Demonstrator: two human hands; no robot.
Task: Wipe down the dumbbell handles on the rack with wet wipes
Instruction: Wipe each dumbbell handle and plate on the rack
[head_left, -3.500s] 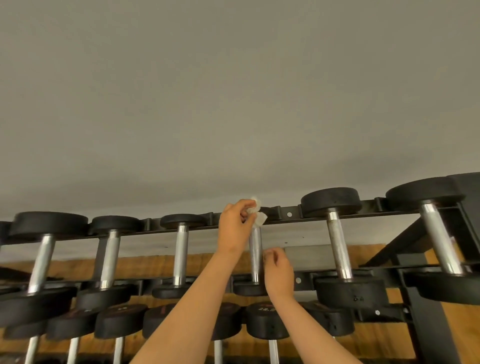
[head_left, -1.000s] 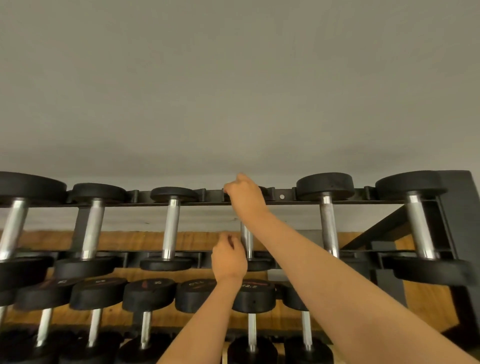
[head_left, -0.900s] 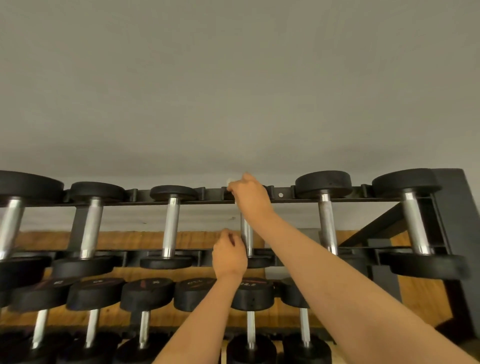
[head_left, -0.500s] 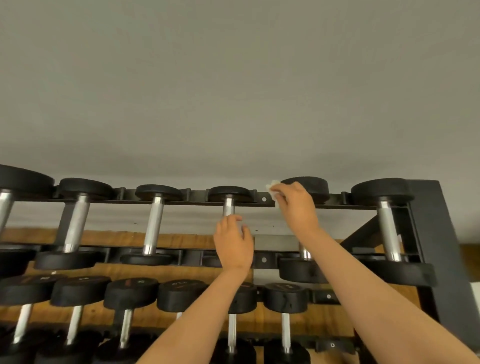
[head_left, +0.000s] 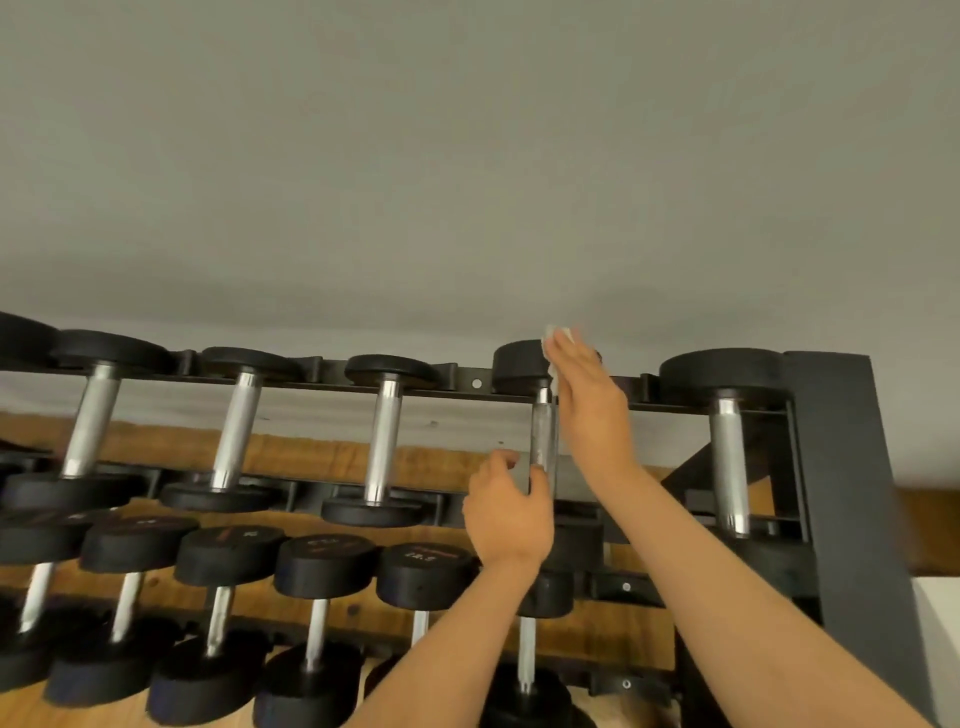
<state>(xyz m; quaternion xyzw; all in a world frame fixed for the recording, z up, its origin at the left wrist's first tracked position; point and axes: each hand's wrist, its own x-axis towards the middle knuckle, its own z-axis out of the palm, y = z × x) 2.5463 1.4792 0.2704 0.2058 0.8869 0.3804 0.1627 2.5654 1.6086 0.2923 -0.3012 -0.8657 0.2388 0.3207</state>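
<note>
A black rack (head_left: 831, 467) carries rows of black dumbbells with chrome handles. My right hand (head_left: 589, 400) holds a white wet wipe (head_left: 560, 335) against the top of one chrome handle (head_left: 543, 431). That handle belongs to the second dumbbell from the right in the top row, just under its far head (head_left: 517, 364). My left hand (head_left: 506, 512) curls round the lower end of the same handle, thumb across the bar, and hides the near head.
Other top-row handles stand to the left (head_left: 382, 441) and right (head_left: 727, 457). A second row of smaller dumbbells (head_left: 324, 561) sits below, above a wooden floor. The rack's thick black upright closes the right side. A grey wall fills the upper view.
Both hands have moved one dumbbell to the right. My right hand carried the wipe to the top of this handle, and my left hand left the previous handle for the lower end of this one.
</note>
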